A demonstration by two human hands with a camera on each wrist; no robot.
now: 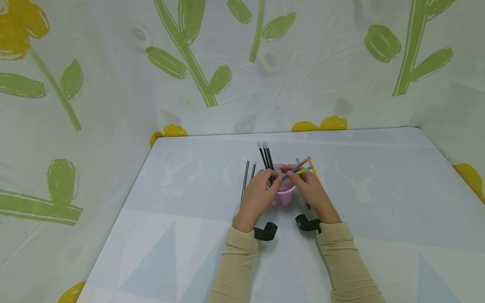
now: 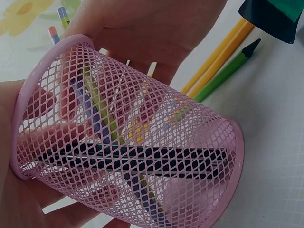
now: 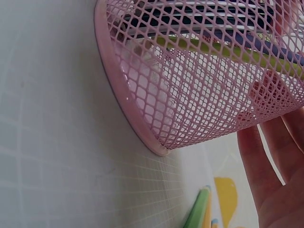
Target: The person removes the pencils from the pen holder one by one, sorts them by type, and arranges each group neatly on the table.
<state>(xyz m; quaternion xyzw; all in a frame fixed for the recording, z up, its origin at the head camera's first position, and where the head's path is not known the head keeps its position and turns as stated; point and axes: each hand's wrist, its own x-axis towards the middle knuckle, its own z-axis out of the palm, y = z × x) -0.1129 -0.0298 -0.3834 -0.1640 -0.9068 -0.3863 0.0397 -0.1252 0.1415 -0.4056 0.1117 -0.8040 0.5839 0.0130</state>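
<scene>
A pink mesh pencil cup [image 1: 282, 198] stands on the table between the two hands. My left hand [image 1: 260, 191] grips the cup at its rim, fingers wrapped along its side. Several black pencils [image 1: 266, 153] stand in the cup, leaning left past that hand. At the right of the rim, my right hand [image 1: 311, 189] holds a purple pencil [image 2: 97, 118] and a yellow-green pencil [image 3: 228, 52] between thumb and fingers; their lower parts are inside the cup. Its other fingers [image 3: 259, 164] reach along the mesh. The exact finger contact is partly hidden.
Black pencils [image 1: 245, 179] lie on the table left of the left hand. Yellow pencils [image 2: 216, 54] and a green pencil [image 2: 225, 73] lie beyond the right hand, partly covered by it. A leaf-patterned curtain [image 1: 265, 84] hangs behind the table.
</scene>
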